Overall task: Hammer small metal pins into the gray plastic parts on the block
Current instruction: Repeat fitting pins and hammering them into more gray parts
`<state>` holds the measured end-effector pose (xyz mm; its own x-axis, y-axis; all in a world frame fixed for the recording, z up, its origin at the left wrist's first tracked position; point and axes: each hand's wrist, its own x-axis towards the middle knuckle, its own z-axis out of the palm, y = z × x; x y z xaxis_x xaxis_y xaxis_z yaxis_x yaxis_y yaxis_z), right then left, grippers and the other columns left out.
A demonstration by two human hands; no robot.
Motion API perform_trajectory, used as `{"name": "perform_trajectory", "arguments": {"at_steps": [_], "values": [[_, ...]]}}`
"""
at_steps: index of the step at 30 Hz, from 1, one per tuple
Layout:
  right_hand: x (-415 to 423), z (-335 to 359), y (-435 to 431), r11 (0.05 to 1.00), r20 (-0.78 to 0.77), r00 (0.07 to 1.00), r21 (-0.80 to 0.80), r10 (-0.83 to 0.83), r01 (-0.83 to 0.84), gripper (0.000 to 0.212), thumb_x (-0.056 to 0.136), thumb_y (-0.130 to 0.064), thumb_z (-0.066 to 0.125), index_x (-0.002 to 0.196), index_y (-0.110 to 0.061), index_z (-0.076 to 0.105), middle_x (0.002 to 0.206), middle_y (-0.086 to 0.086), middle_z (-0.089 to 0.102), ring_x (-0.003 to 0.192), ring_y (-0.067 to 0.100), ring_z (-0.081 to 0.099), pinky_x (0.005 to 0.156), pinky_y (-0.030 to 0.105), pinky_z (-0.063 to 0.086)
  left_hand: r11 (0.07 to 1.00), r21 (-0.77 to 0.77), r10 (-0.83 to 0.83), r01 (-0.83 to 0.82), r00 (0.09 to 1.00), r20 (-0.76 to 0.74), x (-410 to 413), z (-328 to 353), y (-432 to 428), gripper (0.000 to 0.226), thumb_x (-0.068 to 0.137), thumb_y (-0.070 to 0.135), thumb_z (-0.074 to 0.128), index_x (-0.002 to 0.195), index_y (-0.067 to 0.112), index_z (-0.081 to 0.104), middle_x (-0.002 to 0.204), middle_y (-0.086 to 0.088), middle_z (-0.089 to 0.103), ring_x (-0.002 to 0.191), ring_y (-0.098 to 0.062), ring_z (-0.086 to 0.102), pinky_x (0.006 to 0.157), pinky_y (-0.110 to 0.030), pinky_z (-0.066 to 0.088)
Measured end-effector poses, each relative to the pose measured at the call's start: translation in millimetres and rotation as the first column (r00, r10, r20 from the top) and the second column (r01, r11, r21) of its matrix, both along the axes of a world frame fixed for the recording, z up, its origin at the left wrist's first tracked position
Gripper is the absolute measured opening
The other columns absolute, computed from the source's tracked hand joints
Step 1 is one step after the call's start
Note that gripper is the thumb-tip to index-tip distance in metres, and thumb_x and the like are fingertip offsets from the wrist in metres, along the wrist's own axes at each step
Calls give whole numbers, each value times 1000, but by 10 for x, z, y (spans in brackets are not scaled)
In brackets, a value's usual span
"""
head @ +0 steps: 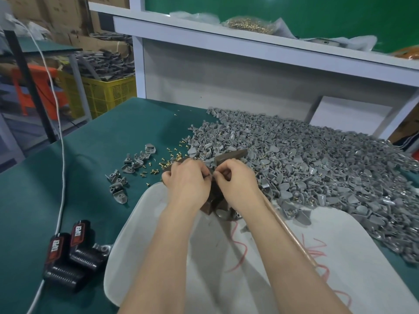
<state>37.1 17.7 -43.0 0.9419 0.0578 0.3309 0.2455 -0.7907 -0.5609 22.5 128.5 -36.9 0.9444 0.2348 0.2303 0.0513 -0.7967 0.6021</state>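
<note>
My left hand [187, 181] and my right hand [237, 181] meet fingertip to fingertip over a dark brown block [214, 201] at the table's middle. Both have curled fingers pinching something small between them; it is too small to name. A hammer lies under my right hand, its dark head [231, 155] pointing away and its wooden handle [292, 234] running along my right forearm. Loose brass pins [167, 163] lie scattered left of the hands. A huge heap of gray plastic parts [317, 168] spreads to the right.
A small group of gray parts [127, 171] lies on the green table [79, 177] to the left. Two black clamps [70, 252] and a white cable [61, 177] sit near the left front. A white bag [226, 257] lies under my forearms.
</note>
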Motion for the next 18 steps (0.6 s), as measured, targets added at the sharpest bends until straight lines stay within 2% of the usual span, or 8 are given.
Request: {"name": "perform_trajectory", "arguments": {"at_steps": [2,6,10,13,16,18], "values": [[-2,33,-9,998,-11,1000,-65,22,-22,6,86,-17,59,89,-15,64,96,3,58,90,19,54,85,31,43,1000,1,-4,4,1000,-5,3,0,-3,12,88,23,56,84,29,67,103,5,63,110,-26,45,79,-32,18],[-24,52,-11,997,15,1000,-78,14,-12,8,87,-17,60,90,-14,66,98,4,56,88,22,57,83,35,44,1000,0,-4,4,1000,-10,6,-6,0,11,88,25,57,85,28,66,103,4,64,111,-26,45,80,-32,20],[-9,41,-9,999,16,1000,-34,11,-10,8,88,-16,61,89,-13,67,94,0,52,86,18,55,81,31,42,1000,-8,-10,10,1000,-8,5,-5,-7,12,88,23,56,83,28,66,102,4,64,110,-26,45,81,-33,22],[16,35,-6,999,11,1000,-44,-2,2,8,88,-18,60,88,-14,67,90,-5,50,81,12,49,75,22,37,1000,-7,-15,15,1000,-6,8,3,-20,14,89,22,55,84,27,67,103,3,64,110,-26,45,84,-34,26],[31,53,-21,999,-19,1000,-46,-11,10,8,88,-19,60,89,-15,67,91,-4,52,80,8,45,68,15,28,1000,1,-20,20,1000,-2,6,4,-20,13,89,22,55,85,27,67,105,3,64,111,-27,45,87,-35,28],[32,83,-18,999,-51,999,-35,-12,10,8,88,-19,59,90,-16,67,96,-2,57,84,10,48,72,16,30,1000,2,-22,22,1000,0,0,5,-17,13,89,21,56,84,27,66,104,2,64,111,-27,45,86,-35,27]]}}
